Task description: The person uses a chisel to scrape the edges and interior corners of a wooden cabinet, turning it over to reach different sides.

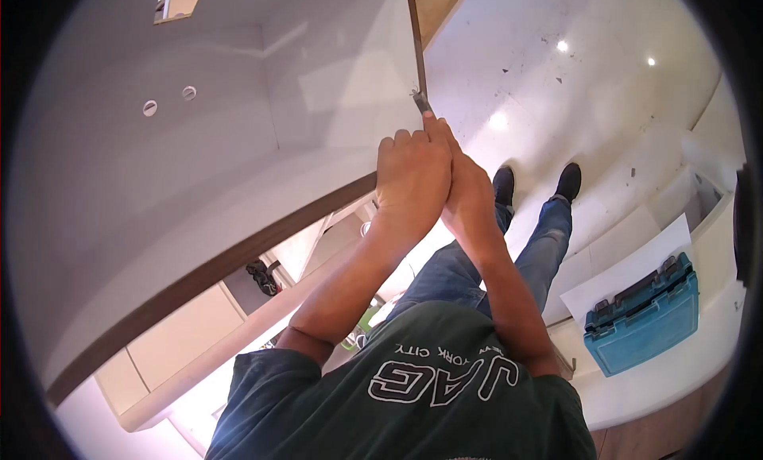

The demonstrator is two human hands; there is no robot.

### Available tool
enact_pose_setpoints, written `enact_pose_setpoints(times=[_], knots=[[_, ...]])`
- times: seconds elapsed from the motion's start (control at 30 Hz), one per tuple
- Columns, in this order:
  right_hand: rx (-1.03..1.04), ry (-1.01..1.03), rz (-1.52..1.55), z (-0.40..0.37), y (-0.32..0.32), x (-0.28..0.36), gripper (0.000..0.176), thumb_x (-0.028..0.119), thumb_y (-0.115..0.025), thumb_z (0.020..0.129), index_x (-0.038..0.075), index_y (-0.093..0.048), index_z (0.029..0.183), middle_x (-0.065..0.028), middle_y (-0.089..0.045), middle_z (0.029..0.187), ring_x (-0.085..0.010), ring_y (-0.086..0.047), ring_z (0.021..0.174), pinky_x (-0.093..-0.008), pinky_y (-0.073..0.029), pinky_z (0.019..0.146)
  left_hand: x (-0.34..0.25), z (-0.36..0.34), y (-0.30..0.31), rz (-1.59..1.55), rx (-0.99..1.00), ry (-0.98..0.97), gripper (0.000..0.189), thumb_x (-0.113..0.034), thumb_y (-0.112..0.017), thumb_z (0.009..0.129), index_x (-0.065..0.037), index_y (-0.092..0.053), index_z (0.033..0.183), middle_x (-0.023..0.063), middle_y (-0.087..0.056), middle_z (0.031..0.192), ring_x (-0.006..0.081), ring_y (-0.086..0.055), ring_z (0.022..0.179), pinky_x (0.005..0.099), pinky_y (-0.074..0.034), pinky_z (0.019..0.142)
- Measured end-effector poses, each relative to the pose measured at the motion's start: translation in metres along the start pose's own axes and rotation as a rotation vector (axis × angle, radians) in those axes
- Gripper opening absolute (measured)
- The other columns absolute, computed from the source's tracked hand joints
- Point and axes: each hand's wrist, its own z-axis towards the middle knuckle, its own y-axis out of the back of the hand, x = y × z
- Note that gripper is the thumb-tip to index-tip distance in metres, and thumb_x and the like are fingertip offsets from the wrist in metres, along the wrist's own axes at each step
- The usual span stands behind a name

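Observation:
At the corner of a grey-lined cabinet (pixel 334 102), both hands are close together on its dark brown edge (pixel 214 269). My left hand (pixel 413 174) is closed, its fingers curled over the edge at the corner. Pressed against its side, my right hand (pixel 466 188) has its fingers extended along the edge. Right at those fingertips is a small dark flat piece (pixel 421 102), lined up with the edge strip; I cannot tell whether it is a tool or part of the strip. My right palm and thumb are hidden.
Two round holes (pixel 189 94) and a rectangular cutout (pixel 179 1) pierce the cabinet panel. To the right, a teal plastic case (pixel 644 321) lies on a white curved surface (pixel 675 388). Small debris dots the pale floor (pixel 588 94). A dark object (pixel 262 277) lies beneath the cabinet edge.

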Motion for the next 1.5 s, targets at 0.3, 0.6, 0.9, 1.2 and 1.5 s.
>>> enact_pose_setpoints(times=[0.3,0.6,0.9,1.2,1.5], knots=[[0.032,0.056,-0.205,0.02,0.015,-0.006,0.057,0.009,-0.059,0.097,0.008,-0.05,0.153,-0.0175,-0.07,0.09,-0.0374,-0.07,0.087,-0.0479,-0.055,0.074,-0.003,0.001,0.004,0.001,0.041,0.063,0.02,-0.015,-0.069,0.09,-0.005,-0.066,0.107,0.0086,-0.072,0.082,0.0281,-0.069,0.084,0.0401,-0.052,0.078],[-0.284,-0.092,0.009,-0.041,0.095,-0.045,0.045,0.012,-0.046,0.109,0.0,-0.049,0.153,-0.0268,-0.069,0.126,-0.0365,-0.07,0.094,-0.0432,-0.054,0.086,-0.001,0.041,0.028,-0.393,-0.025,0.431,0.025,-0.025,-0.067,0.098,-0.001,-0.062,0.103,0.0219,-0.072,0.093,0.0443,-0.071,0.094,0.0522,-0.055,0.084],[-0.213,-0.155,0.034,-0.043,0.116,-0.062,0.046,0.018,-0.046,0.111,0.001,-0.05,0.153,-0.014,-0.06,0.079,-0.0209,-0.052,0.065,-0.0375,-0.048,0.066,0.032,0.085,-0.004,-0.48,-0.081,0.508,0.017,-0.016,-0.061,0.091,-0.006,-0.075,0.093,0.0234,-0.075,0.095,0.0423,-0.071,0.097,0.0505,-0.056,0.085],[-0.075,-0.273,0.012,-0.038,0.132,-0.078,0.046,0.019,-0.047,0.11,0.001,-0.05,0.152,-0.0255,-0.07,0.099,-0.0374,-0.065,0.081,-0.0457,-0.052,0.081,0.051,0.096,-0.031,-0.562,-0.217,0.661,0.022,-0.017,-0.061,0.09,0.002,-0.073,0.091,0.0179,-0.074,0.076,0.0289,-0.074,0.065,0.0395,-0.058,0.075],[-0.061,-0.285,0.044,-0.063,0.131,-0.122,0.047,0.021,-0.046,0.109,0.0,-0.051,0.151,-0.0276,-0.067,0.131,-0.044,-0.068,0.114,-0.0456,-0.052,0.098,0.055,0.102,0.015,-1.569,-0.194,0.574,0.039,-0.035,-0.064,0.099,0.003,-0.073,0.093,0.018,-0.076,0.082,0.0243,-0.074,0.077,0.039,-0.056,0.077]])
